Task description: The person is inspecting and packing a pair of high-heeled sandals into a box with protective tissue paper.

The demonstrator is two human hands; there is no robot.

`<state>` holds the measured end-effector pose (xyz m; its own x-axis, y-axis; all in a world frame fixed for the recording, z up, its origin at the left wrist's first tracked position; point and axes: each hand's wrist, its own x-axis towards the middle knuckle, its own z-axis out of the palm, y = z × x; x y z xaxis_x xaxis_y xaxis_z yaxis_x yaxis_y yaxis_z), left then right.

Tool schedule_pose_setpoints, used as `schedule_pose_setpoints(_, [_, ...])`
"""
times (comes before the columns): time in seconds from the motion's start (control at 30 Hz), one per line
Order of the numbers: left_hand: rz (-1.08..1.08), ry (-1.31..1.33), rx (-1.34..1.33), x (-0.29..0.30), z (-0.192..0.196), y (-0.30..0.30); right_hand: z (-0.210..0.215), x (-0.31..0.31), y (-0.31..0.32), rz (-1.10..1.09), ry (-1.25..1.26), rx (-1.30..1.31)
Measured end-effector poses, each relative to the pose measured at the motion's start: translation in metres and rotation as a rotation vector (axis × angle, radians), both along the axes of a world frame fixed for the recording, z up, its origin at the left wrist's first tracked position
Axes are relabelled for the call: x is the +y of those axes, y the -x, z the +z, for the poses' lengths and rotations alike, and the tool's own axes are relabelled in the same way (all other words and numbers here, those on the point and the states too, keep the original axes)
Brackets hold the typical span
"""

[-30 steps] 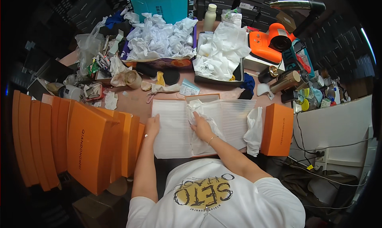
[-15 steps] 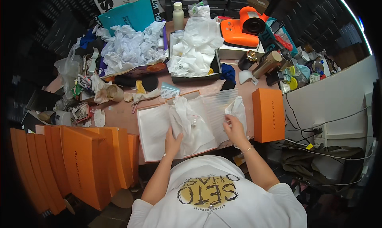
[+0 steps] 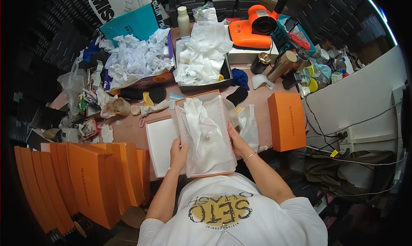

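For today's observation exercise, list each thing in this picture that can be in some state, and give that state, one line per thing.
Box tray: open, held tilted, lined with white tissue.
Box lid: off, lying inner side up on the table.
Left hand: gripping the tray's left edge.
Right hand: gripping its right edge.
Closed orange box: shut, lying flat.
Stack of orange boxes: shut, standing on edge.
White bottle: capped, upright.

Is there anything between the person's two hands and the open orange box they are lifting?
Nothing visible. The left hand and right hand grip the sides of the orange box directly; the white tissue paper lies inside it.
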<state>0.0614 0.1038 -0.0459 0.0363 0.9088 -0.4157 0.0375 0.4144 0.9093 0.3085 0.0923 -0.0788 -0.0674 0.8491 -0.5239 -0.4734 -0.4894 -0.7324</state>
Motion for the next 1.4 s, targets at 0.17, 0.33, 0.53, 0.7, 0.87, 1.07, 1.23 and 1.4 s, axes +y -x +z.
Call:
schedule_pose_setpoints(0.17, [0.169,0.134,-0.256,-0.028,-0.063,-0.015,-0.042,0.008,-0.013,0.329,0.168,-0.249])
schedule_pose_setpoints(0.33, [0.069,-0.185,0.325,-0.037,-0.061,-0.003,0.013,-0.034,-0.041,0.094,-0.424,-1.355])
schedule_pose_setpoints(0.53, [-0.094,-0.354,0.33,-0.021,0.012,-0.023,-0.042,-0.034,-0.109,-0.154,-0.22,-1.459])
schedule_pose_setpoints(0.7, [-0.203,-0.231,-0.034,0.003,0.029,-0.045,0.006,-0.024,-0.134,-0.168,-0.081,-0.709])
schedule_pose_setpoints(0.87, [-0.143,0.408,-0.732,0.006,0.018,-0.051,0.119,-0.018,-0.062,-0.1,-0.048,0.144])
schedule_pose_setpoints(1.07, [0.084,0.051,-1.122,0.022,0.064,-0.022,0.12,-0.032,0.044,0.408,-0.262,0.136])
schedule_pose_setpoints(1.23, [0.153,0.082,-1.087,0.0,0.067,-0.007,0.095,-0.029,0.058,0.29,-0.009,0.309])
schedule_pose_setpoints(1.4, [0.442,0.19,-0.99,0.0,0.039,-0.003,0.039,-0.03,0.029,0.102,-0.09,0.125])
